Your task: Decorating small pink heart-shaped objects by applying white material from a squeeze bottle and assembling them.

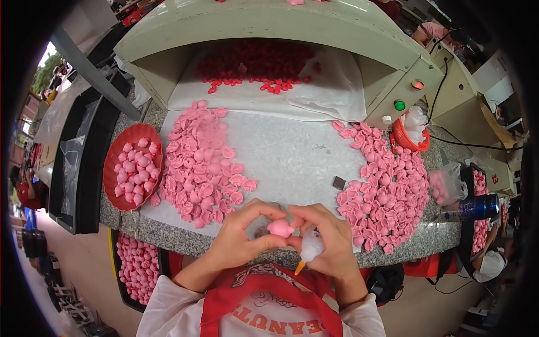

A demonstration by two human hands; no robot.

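Observation:
A small round pink plastic piece [279, 228] is pinched between the thumb and forefinger of my left hand [246, 229]. Fingertips of my right hand [330, 240] meet its right end. That same right hand also keeps a translucent squeeze bottle [312, 245] in its palm, its orange nozzle pointing down toward me. Both hands are over the front edge of the granite-topped table [185, 240]. Ahead on the left lies a heap of pink shell-like pieces [198, 168]. Another heap of pink pieces [387, 193] spreads by my right hand.
A red fluted bowl [110, 168] of pink-and-red pieces stands left, beside black trays [69, 177]. Behind, a pale metal machine [269, 25] houses many small red pieces [257, 63]. At right are a red basket [410, 143] and a blue bottle [478, 207]. Filled crates flank the table.

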